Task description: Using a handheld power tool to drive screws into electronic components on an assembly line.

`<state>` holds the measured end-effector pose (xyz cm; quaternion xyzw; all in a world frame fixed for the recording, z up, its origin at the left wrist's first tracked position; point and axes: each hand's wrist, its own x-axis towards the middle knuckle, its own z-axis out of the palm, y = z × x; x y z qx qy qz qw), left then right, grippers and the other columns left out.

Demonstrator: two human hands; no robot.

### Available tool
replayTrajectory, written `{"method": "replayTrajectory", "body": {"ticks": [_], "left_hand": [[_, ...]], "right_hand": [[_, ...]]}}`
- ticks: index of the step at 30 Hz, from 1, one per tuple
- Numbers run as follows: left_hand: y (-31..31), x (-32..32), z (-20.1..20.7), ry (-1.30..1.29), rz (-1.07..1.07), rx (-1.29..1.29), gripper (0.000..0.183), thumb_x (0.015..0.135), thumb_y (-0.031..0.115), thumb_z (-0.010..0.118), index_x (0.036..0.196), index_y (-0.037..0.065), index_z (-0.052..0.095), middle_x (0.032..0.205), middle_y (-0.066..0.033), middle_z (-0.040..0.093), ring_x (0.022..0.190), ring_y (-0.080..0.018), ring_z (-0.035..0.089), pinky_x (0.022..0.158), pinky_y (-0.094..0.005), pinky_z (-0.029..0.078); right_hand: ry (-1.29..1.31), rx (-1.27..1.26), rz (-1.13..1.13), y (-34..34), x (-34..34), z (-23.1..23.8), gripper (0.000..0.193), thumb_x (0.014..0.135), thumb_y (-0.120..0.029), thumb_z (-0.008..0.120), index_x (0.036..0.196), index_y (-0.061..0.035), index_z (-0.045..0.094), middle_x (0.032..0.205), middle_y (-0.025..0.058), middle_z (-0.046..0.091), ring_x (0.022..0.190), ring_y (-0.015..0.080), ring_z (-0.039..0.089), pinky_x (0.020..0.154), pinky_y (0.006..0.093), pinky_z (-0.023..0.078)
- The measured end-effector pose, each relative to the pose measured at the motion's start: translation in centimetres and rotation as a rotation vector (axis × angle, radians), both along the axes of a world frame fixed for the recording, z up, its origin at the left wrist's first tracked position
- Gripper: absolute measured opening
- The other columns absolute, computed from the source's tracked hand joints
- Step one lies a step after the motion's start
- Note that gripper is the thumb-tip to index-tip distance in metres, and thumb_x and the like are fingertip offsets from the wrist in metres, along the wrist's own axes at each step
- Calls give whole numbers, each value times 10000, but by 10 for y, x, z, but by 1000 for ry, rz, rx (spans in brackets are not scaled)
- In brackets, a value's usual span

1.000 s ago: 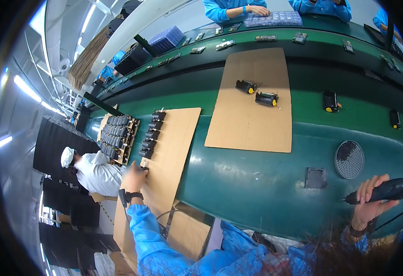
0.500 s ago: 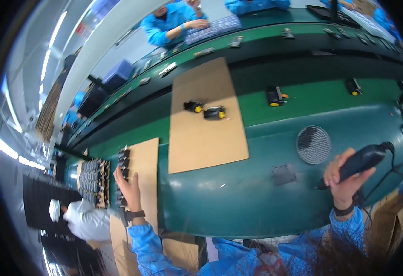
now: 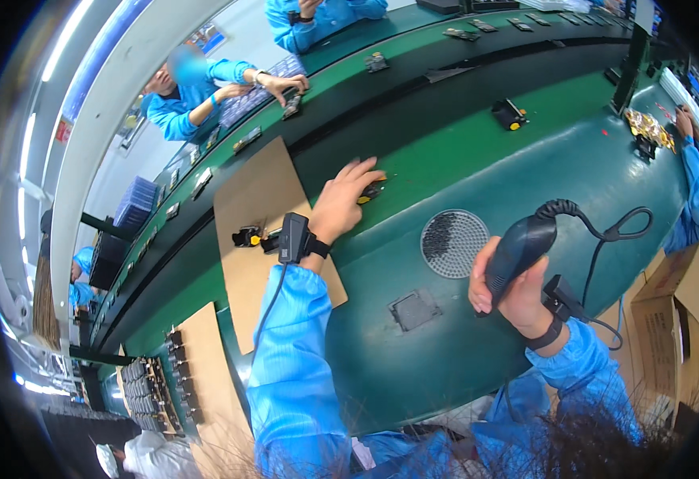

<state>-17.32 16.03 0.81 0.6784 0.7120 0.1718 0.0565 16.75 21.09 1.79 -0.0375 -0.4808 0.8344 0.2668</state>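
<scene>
My left hand [image 3: 345, 199] reaches over the green belt, its fingers stretched out above a small black module with a yellow round part [image 3: 372, 190]. The hand hides much of that module, and I see no firm grip on it. In my right hand [image 3: 517, 297] is a black corded electric screwdriver [image 3: 523, 243], held over the near table with its cord end pointing up. Ahead of it lies a round dish of small dark screws [image 3: 453, 243]. A flat dark square fixture [image 3: 414, 310] rests on the table left of the right hand.
A cardboard sheet [image 3: 255, 188] under my left arm bears black-and-yellow modules [image 3: 247, 236]. Another module [image 3: 510, 114] sits farther right on the belt. Several dark parts [image 3: 180, 375] line a board at left. An open carton [image 3: 669, 319] stands at right. Co-workers sit across the line.
My left hand has moved away from the row of parts at left, forward and right to the module on the belt. The view has turned right. The screwdriver stays in my right hand.
</scene>
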Motion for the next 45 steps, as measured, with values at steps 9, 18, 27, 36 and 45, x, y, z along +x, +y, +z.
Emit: {"method": "replayTrajectory", "body": {"ticks": [9, 18, 27, 36, 45], "left_hand": [[-50, -5, 5, 66, 377, -60, 666, 702, 236, 830, 1295, 59, 583, 1279, -152, 597, 1104, -380, 558, 988, -432, 457], [-112, 87, 32, -99, 237, 181, 617, 686, 221, 854, 1222, 22, 622, 1066, -162, 642, 980, -324, 628, 860, -403, 504], [-137, 183, 25, 10, 144, 139, 591, 676, 242, 842, 1185, 29, 632, 1008, -95, 583, 942, -294, 560, 796, -407, 479], [-140, 181, 3, -30, 119, 229, 643, 707, 221, 834, 1263, 7, 592, 1087, -135, 545, 998, -319, 533, 836, -416, 459], [-142, 177, -3, -56, 154, 183, 695, 737, 255, 816, 1324, -4, 548, 1136, -136, 544, 1035, -323, 525, 864, -423, 433]], "right_hand": [[1, 86, -108, 4, 0, 3, 885, 797, -892, 272, 902, -37, 471, 566, 28, 484, 448, 114, 483, 447, 270, 437], [30, 42, -90, 3, -2, -2, 911, 783, -882, 365, 956, -1, 516, 601, 42, 517, 503, 110, 513, 476, 257, 450], [39, 119, -174, 2, -3, 4, 892, 786, -904, 262, 901, -44, 467, 551, 29, 467, 426, 119, 467, 418, 270, 417], [159, 137, -282, 16, -17, 27, 893, 779, -913, 252, 912, -56, 464, 573, 23, 463, 445, 115, 468, 435, 275, 414], [131, 227, -371, 36, -42, 37, 907, 791, -908, 228, 951, -51, 476, 597, 26, 462, 466, 112, 459, 468, 267, 421]]}}
